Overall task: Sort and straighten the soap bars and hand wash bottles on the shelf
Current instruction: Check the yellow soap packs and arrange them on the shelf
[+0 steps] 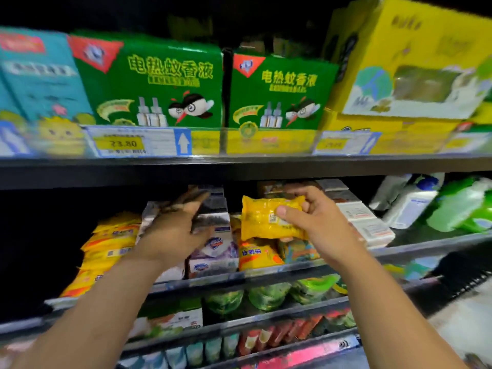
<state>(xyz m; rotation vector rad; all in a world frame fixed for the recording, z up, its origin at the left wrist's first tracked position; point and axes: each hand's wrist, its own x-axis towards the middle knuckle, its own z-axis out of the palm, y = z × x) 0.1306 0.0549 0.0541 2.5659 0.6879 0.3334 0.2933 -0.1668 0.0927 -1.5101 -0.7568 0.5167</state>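
Note:
My right hand (316, 222) pinches a yellow soap packet (262, 218), holding it above the middle shelf (266, 275). More yellow soap packets (255, 258) lie below it. My left hand (175, 230) reaches over a row of white and purple boxed soap bars (217, 251); motion blur hides how its fingers lie. A stack of yellow packets (106, 249) leans at the left. White boxed soap bars (367, 222) run back on the right. White hand wash bottles (410, 201) and green refill pouches (463, 209) stand at the far right.
The upper shelf holds green mosquito-liquid boxes (159, 81), teal boxes (40, 75) and yellow cartons (404, 57) behind price tags (125, 142). Lower shelves carry green pouches (269, 294) and small packs (279, 334). The shelf's left back is dark.

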